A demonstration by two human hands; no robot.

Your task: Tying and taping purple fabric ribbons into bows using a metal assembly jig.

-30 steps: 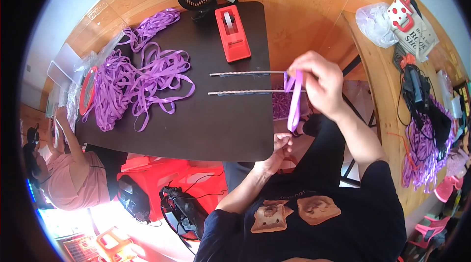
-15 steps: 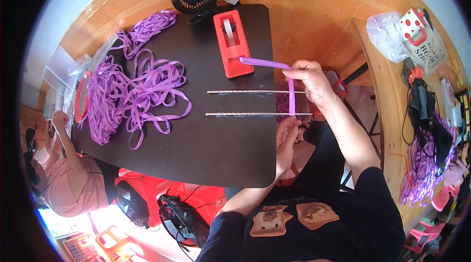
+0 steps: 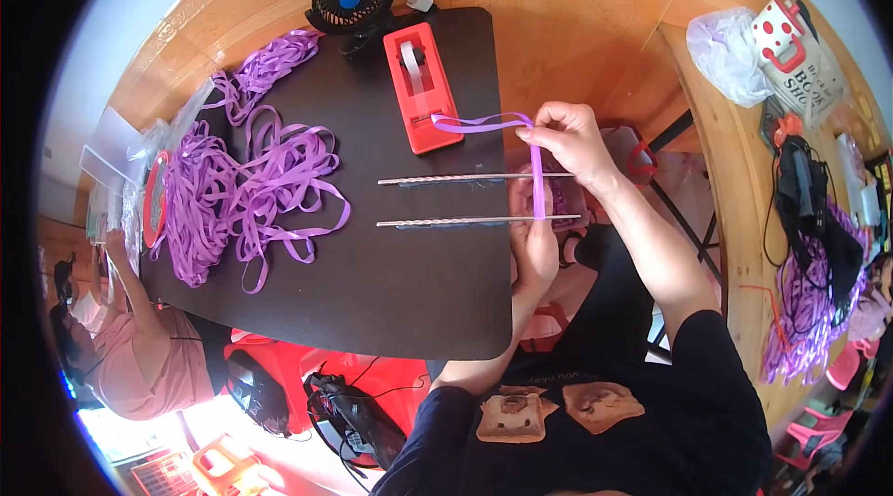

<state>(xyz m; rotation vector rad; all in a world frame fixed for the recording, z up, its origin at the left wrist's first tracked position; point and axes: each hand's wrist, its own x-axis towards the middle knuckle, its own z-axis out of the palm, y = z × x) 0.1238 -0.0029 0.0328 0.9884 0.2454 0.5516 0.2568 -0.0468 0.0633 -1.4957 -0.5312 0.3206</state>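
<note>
- The right hand [image 3: 569,141] has its thumb and forefinger closed in a pinch on the purple ribbon [image 3: 538,161], just above the upper of two metal rods; the other fingers are curled in.
- The left hand [image 3: 535,250] has its fingers pointing up, behind the rods and ribbon; these partly cover the fingertips, so I cannot tell whether they grip the ribbon.
- From the pinch, one run of ribbon drops across the upper rod [image 3: 465,179] to the lower rod [image 3: 465,221]; another stretches left, its folded end over the near part of the red tape dispenser [image 3: 423,87].
- The right forearm reaches up and inward from the lower right; the left forearm rises beside the corner of the desk, its hand past the edge and below the right one.
- Both rods lie roughly parallel, their tips jutting past the right edge of the dark desk [image 3: 409,296], in front of the left hand.
- A loose heap of purple ribbon [image 3: 200,208] covers the left part of the desk; a black fan [image 3: 352,1] stands at the far side, near the dispenser.
- Farther left, a co-worker in a pink top [image 3: 153,366] sits with raised forearms.
- To the right, a wooden table [image 3: 744,287] bears a spotted mug [image 3: 778,31], plastic bag [image 3: 724,54] and more ribbon.
</note>
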